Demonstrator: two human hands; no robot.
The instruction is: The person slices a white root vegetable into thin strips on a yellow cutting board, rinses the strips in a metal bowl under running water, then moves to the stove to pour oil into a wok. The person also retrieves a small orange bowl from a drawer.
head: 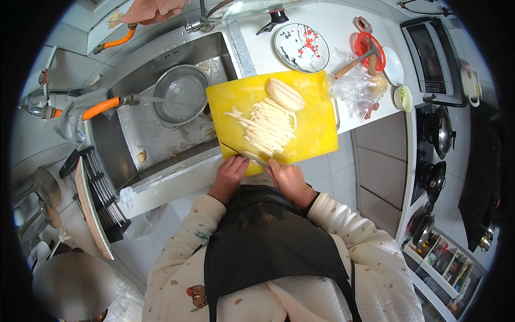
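My right hand [290,180] grips a kitchen knife [245,153] at the near edge of a yellow cutting board [316,124]. The thin dark blade points up and left across the board's edge. Close to the blade, my left hand [233,173] has its fingers bunched at the edge; whether they hold a piece is hidden. A few pale slices lie beside the blade. Beyond the knife is a heap of pale vegetable strips [269,124]. Above the heap rests a large peeled root vegetable piece [285,95], potato-like, cut side up.
Left is a steel sink [141,137] with a metal bowl [181,96]; water runs into it from an orange faucet hose [100,108]. A floral plate [301,48], plastic bag [350,88], peeler [350,68] and green bowl [403,98] stand right. A person [74,285] is lower left.
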